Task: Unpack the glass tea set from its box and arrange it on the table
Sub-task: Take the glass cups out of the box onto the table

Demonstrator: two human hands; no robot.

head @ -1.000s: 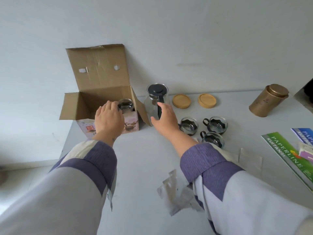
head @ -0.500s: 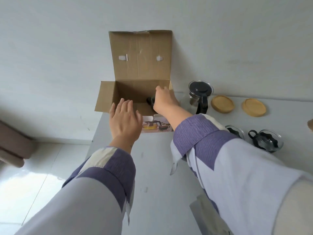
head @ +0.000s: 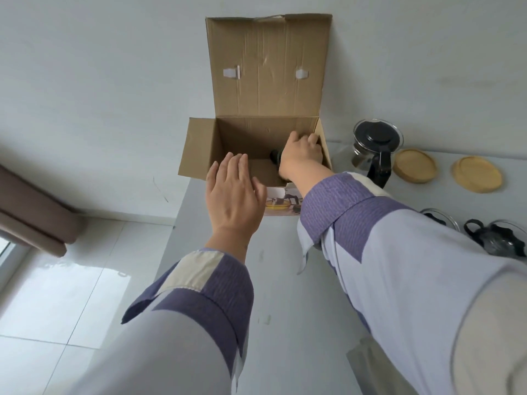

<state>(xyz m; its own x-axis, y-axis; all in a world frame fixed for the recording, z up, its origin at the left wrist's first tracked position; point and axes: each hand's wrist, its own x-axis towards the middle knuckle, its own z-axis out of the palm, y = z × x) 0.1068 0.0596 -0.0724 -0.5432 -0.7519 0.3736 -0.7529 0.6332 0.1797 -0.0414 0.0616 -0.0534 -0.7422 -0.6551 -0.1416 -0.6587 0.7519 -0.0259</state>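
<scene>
An open cardboard box (head: 242, 135) stands at the table's far left corner, its lid flap up against the wall. My right hand (head: 301, 155) is down inside the box at its right side, fingers curled over a dark-based glass cup (head: 275, 156) that is mostly hidden. My left hand (head: 232, 198) hovers flat, fingers apart, over the box's front wall and holds nothing. A glass teapot (head: 375, 146) with a black lid and handle stands right of the box. Two glass cups (head: 504, 242) with black handles sit at the right, behind my sleeve.
Two round wooden coasters (head: 415, 166) lie behind the cups near the wall. The grey table (head: 285, 295) ends at a left edge above a tiled floor. A crumpled plastic wrapper (head: 368, 363) lies near my right sleeve.
My right hand left the teapot and reached into the box onto the cup. My left hand came off the box front and opened. The view swung left and closer to the box.
</scene>
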